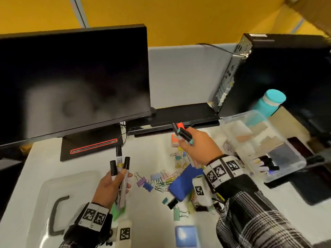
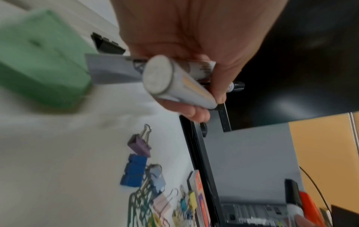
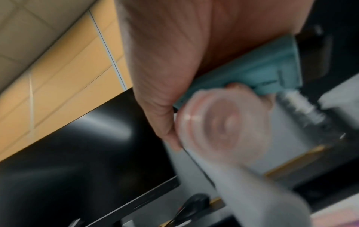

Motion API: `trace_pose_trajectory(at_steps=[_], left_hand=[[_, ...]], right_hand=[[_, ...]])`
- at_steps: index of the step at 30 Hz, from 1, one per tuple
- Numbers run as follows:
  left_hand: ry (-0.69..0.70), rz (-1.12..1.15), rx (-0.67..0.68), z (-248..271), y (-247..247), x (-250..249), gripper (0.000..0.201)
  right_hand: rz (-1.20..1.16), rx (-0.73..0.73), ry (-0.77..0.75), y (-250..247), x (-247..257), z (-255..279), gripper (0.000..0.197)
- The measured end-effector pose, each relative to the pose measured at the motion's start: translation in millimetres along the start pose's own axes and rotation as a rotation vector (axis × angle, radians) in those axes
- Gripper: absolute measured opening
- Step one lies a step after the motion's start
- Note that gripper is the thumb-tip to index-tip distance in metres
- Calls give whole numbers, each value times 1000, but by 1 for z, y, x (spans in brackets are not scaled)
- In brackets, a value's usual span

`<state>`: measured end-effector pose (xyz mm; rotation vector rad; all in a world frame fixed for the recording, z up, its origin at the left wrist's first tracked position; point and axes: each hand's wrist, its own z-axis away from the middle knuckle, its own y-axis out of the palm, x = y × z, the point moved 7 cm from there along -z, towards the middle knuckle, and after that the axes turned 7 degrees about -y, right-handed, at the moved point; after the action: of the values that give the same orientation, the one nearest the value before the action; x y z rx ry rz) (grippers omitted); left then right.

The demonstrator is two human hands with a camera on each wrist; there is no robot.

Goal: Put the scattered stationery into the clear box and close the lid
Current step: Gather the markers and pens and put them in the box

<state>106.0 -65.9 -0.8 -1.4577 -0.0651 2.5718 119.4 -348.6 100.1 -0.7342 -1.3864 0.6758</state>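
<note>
My left hand [image 1: 118,177] grips three white markers with black caps [image 1: 119,163], upright over the desk; their grey butt ends [image 2: 158,75] face the left wrist camera. My right hand [image 1: 186,140] is raised near the monitor base and grips a bundle of pens, among them a black and teal one [image 1: 185,134] and a red-capped one [image 1: 180,124]. In the blurred right wrist view the teal piece [image 3: 268,69] sits against the palm. The clear box [image 1: 297,163] stands open at the right and holds markers and pads. Its clear lid [image 1: 71,181], with a black handle, lies at the left.
Coloured binder clips and paper clips [image 1: 157,179] lie scattered mid-desk, with a blue block [image 1: 182,183], a sticky-note pad [image 1: 174,140], a blue square [image 1: 186,234] and a green block [image 2: 42,69]. A monitor [image 1: 71,83], a PC tower [image 1: 277,72] and a teal bottle [image 1: 272,102] stand behind.
</note>
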Motion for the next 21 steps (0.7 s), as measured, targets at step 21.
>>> trace_pose_trajectory(at_steps=[21], left_hand=[[73,-137,101,15,90,-13,26]], right_hand=[[31,-443,903,-131,-217,117,43]])
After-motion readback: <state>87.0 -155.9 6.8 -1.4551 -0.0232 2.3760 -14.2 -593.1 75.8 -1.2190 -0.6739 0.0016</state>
